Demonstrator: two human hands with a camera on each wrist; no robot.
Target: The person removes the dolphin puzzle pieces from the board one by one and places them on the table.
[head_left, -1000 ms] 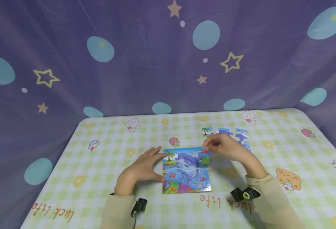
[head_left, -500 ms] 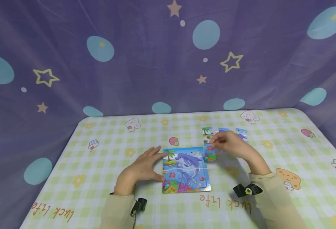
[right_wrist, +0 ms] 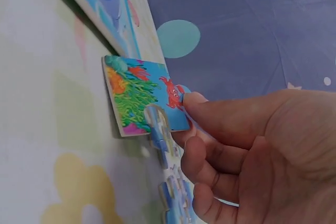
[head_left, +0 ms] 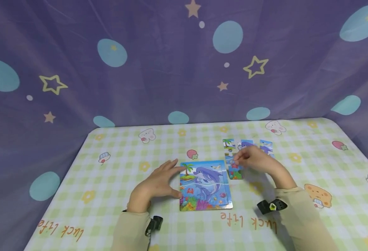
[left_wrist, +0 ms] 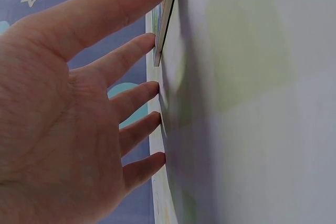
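Note:
A dolphin picture puzzle board (head_left: 209,188) lies flat on the table. My left hand (head_left: 158,183) rests at its left edge, thumb and fingers spread; in the left wrist view, the thumb and index finger (left_wrist: 123,59) touch the board's edge. Between thumb and fingertips, my right hand (head_left: 257,161) pinches a jigsaw piece (right_wrist: 131,90) printed with a red crab and green coral. That piece is just right of the board, near several loose jigsaw pieces (head_left: 228,143), some hidden behind the right hand.
Beyond the right hand lie more loose jigsaw pieces (head_left: 266,144) with palm and dolphin parts. A green checked tablecloth (head_left: 114,195) covers the table. Behind its far edge hangs a purple curtain (head_left: 158,80).
My right hand has carried the crab piece from over the board's upper right corner rightward and off it, beside the loose pieces. My left hand has stayed at the board's edge.

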